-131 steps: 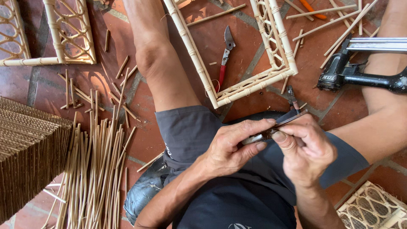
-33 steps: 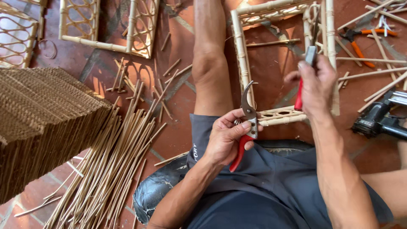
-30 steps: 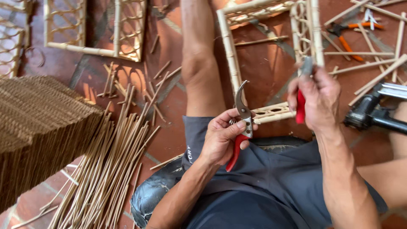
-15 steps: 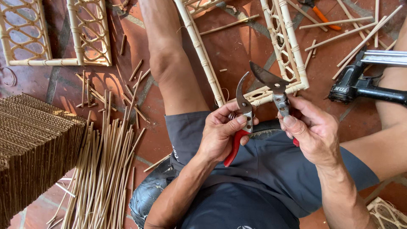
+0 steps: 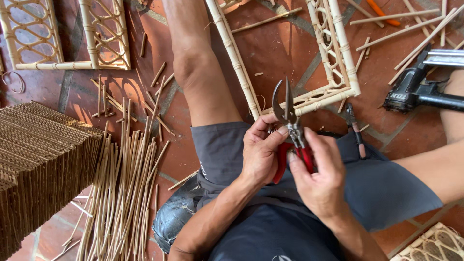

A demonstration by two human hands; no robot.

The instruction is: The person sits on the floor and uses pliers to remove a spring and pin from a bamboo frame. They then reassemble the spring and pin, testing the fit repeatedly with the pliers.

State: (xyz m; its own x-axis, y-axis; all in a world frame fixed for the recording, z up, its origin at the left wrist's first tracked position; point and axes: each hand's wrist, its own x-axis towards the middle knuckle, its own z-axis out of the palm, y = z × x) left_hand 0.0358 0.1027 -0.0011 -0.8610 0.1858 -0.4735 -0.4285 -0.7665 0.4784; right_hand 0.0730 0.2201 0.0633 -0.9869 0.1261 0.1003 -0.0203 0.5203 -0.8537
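Note:
Both of my hands hold a pair of pruning shears [image 5: 289, 126] with red handles over my lap. My left hand [image 5: 261, 150] grips the left handle, and my right hand [image 5: 316, 171] wraps the right handle with its fingers near the pivot. The curved metal blades point away from me and are closed together. Just beyond the blades lies a rattan frame [image 5: 333, 72] with a woven lattice strip, resting on the red tile floor between my legs.
A bundle of thin rattan sticks [image 5: 121, 193] lies at left beside a stack of woven panels [image 5: 38, 164]. Two more lattice frames [image 5: 67, 34] sit at far left. A black power tool [image 5: 418, 92] lies at right, small pliers [image 5: 355, 133] on my thigh.
The shears were held open with the two halves apart; now both hands have brought the handles together and the blades are closed. The view has shifted back over my lap.

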